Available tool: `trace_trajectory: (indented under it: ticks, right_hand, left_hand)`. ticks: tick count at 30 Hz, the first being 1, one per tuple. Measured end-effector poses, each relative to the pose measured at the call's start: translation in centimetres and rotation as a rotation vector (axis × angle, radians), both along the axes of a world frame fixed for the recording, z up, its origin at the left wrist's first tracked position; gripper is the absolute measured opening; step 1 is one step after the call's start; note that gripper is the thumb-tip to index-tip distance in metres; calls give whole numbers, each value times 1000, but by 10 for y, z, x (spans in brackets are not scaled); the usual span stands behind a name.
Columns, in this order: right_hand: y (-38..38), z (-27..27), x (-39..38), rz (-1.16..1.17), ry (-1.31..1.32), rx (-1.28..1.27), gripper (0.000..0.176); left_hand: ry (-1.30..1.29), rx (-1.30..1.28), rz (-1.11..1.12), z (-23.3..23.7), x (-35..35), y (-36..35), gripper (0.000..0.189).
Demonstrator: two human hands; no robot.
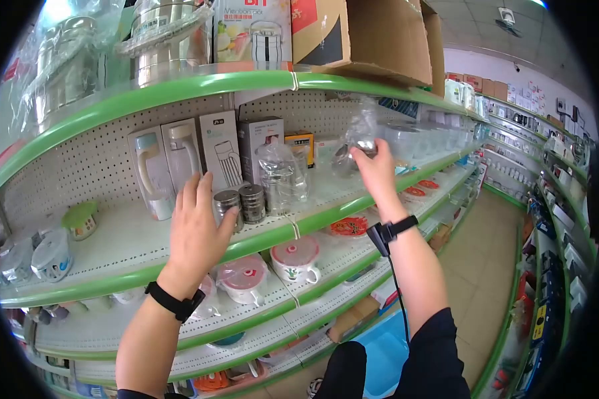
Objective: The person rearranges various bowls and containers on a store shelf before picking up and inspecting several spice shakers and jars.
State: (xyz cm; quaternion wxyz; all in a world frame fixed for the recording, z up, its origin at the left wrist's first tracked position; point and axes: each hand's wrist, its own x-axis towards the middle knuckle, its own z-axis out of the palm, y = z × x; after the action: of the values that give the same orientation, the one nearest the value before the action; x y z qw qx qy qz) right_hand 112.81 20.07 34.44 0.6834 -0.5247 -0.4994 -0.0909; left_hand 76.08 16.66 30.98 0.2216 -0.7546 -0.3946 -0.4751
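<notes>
My right hand (378,174) is closed on a small shiny metal jar (361,146) in clear plastic wrapping, above the shelf. Loose plastic rises from the jar's top. My left hand (201,223) has its fingers stretched out, with the thumb overlapping a small metal jar (227,201) at the shelf's front. A second metal jar (252,202) stands right beside that one. To their right are more metal jars in a clear plastic bag (279,174). Behind my left fingers stand boxed cups with handles (152,174) and a white box with a mug drawing (222,149).
A green-edged shelf (259,80) overhangs the hands, carrying an open cardboard box (386,40). Clear containers (412,138) line the right. Lidded mugs (295,259) sit one shelf below. A blue tub (386,356) is on the floor beside the aisle (462,266).
</notes>
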Motion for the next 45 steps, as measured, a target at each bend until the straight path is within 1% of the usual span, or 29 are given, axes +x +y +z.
trace_trajectory:
  ticks: [3, 6, 7, 9, 13, 15, 16, 19, 22, 25, 28, 31, 34, 37, 40, 43, 45]
  right_hand:
    - [33, 17, 2, -12, -98, -177, 55]
    - [67, 27, 0, -59, -274, -267, 54]
    - [77, 29, -2, -86, -344, -302, 54]
    - [94, 35, -8, -66, -370, -374, 54]
    - [128, 29, -19, -88, -384, -438, 51]
    - [151, 17, -12, -83, -465, -509, 53]
    - [154, 14, -12, -81, -505, -545, 55]
    - [142, 7, -12, -118, -507, -664, 61]
    - [132, 10, -10, -84, -498, -733, 69]
    - [134, 4, -8, -118, -474, -677, 72]
    - [129, 8, -11, -164, -506, -685, 78]
    - [117, 5, -19, -276, -582, -565, 73]
    - [92, 0, -33, -174, -473, -415, 67]
    - [62, -26, -51, -37, -376, -291, 57]
    - [45, -50, -63, 13, -288, -244, 50]
    - [54, -66, -59, -47, -337, -162, 48]
    - [54, -69, -60, -55, -336, -193, 48]
  left_hand:
    - [-49, -175, 40, -21, -5, 15, 76]
    - [89, -217, 69, -13, 4, 3, 73]
    - [80, -251, 70, -12, 4, 2, 72]
    - [60, -318, 70, -11, 3, 3, 70]
    - [83, -299, 52, -13, 2, 6, 70]
    - [109, -266, 42, -14, 1, 8, 69]
    - [124, -248, 36, -13, 1, 8, 68]
    - [166, -187, 14, -13, 0, 7, 66]
    - [199, -116, -7, -17, -2, 9, 64]
    - [261, -62, -11, -17, -4, 8, 62]
    - [342, -27, -1, -16, -5, 6, 59]
    - [406, -8, -2, -16, -7, 5, 60]
    - [404, -35, -10, -16, -8, 4, 62]
    - [375, -33, -21, -16, -6, 4, 64]
    - [231, -75, -82, -16, -3, 4, 68]
    - [71, -146, -160, -14, -4, 8, 70]
    - [124, -169, -113, -4, -5, 12, 71]
